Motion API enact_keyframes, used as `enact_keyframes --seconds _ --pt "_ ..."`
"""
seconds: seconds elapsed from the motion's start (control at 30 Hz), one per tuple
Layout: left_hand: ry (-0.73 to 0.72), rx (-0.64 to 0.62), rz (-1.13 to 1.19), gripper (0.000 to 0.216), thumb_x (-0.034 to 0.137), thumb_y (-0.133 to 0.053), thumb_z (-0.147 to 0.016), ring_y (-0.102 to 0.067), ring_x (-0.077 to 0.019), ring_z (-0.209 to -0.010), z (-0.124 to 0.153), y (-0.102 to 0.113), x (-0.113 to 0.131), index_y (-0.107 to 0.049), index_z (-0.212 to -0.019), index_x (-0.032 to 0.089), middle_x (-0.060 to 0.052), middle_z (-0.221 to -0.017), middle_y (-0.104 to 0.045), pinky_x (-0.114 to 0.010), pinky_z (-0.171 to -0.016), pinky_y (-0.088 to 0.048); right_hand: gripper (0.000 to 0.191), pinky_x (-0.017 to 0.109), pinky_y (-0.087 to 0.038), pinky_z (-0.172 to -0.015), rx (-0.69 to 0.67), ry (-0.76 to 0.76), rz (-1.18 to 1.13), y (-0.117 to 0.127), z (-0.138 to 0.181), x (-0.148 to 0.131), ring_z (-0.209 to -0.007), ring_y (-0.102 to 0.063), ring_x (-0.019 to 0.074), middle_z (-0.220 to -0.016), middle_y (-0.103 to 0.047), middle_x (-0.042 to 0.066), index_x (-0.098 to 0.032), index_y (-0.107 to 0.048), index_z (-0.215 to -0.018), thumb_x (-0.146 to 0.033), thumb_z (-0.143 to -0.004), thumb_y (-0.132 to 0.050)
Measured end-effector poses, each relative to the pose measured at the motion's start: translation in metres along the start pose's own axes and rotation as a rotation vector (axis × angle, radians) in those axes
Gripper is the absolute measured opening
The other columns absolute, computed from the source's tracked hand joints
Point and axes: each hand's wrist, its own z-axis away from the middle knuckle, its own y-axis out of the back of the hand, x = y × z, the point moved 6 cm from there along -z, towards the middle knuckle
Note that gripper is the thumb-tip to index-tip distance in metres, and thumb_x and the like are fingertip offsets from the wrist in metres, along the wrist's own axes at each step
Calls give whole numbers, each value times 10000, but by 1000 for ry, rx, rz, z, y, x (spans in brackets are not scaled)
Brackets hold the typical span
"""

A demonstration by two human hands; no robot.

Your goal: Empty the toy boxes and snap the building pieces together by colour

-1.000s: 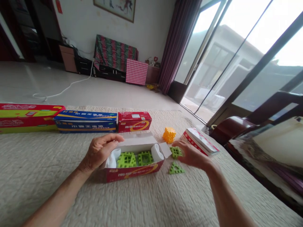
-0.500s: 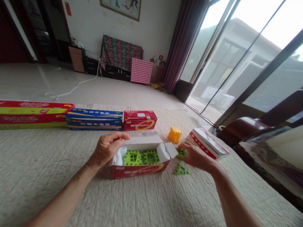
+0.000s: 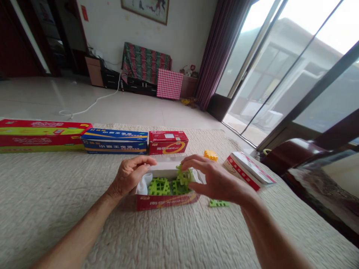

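An open red cardboard box (image 3: 165, 201) sits in front of me, its lid flap raised at the back. Thumb and fingers of my left hand (image 3: 126, 175) pinch that flap near the box's left end. My right hand (image 3: 217, 181) grips a green interlocking toy block piece (image 3: 184, 175) above the box's right half. Inside lie a flat green block piece with notched edges (image 3: 158, 186), another green piece (image 3: 178, 188) partly covered, and a white roll (image 3: 144, 183) at the left end. One more green piece (image 3: 218, 203) rests on the mat, partly hidden by my right wrist.
Behind the box stand a closed red box (image 3: 168, 144), a blue box (image 3: 116, 142) and a long red-and-green box (image 3: 42, 136) in a row. A yellow block cube (image 3: 210, 154) is partly hidden behind my right hand. Farther right lies a white-and-red box (image 3: 249, 170).
My right hand has lifted a green piece from the mat and carried it left over the box. My left hand keeps its grip on the flap.
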Motion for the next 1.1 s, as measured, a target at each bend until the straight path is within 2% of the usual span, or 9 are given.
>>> enact_keyframes --seconds 0.17,0.5,0.67,0.77,0.87,0.97,1.1 --pt "1 7 15 217 294 -565 -777 -629 -166 -765 0 0 0 -729 -848 170 -38 -860 -724 -229 -669 -470 364 369 -436 -984 -115 5 56 -25 -9 8 -1050 -562 182 -1097 -626 42 -219 -589 -1064 -113 -716 -600" --pt "9 3 23 218 296 -570 -779 -621 -162 -756 1 0 1 -727 -851 164 -42 -850 -723 -224 -651 -464 395 349 -441 -971 -147 -41 68 -23 -3 18 -1030 -556 179 -1113 -602 51 -217 -590 -1084 -116 -703 -591" --pt "-6 -1 24 216 295 -571 -779 -625 -167 -776 0 0 2 -728 -853 165 -43 -869 -723 -233 -682 -472 386 350 -449 -960 -111 -34 51 -24 -3 16 -1018 -568 172 -1104 -608 46 -219 -598 -1076 -111 -705 -597" --pt "-1 3 18 218 300 -571 -780 -628 -163 -767 0 0 1 -730 -853 171 -37 -862 -724 -227 -677 -473 324 346 -466 -925 -61 -56 31 -17 0 14 -1006 -582 168 -1092 -623 39 -219 -604 -1047 -121 -738 -588" --pt "-2 5 7 218 309 -577 -770 -635 -165 -762 0 0 1 -733 -846 176 -35 -858 -726 -223 -668 -477 259 318 -482 -871 49 -132 26 2 14 21 -970 -601 153 -1082 -642 28 -225 -606 -1043 -148 -802 -556" --pt "10 9 -5 219 321 -589 -757 -637 -168 -741 -1 0 0 -735 -842 181 -35 -855 -729 -218 -636 -477 210 303 -495 -817 139 -231 95 21 39 38 -894 -627 146 -1010 -675 16 -232 -625 -1002 -168 -815 -556" --pt "35 6 -4 224 334 -602 -755 -631 -157 -693 0 1 -6 -734 -856 185 -32 -836 -727 -203 -583 -466 216 316 -512 -811 132 -344 176 25 75 71 -878 -648 160 -949 -695 15 -234 -631 -925 -118 -764 -546"
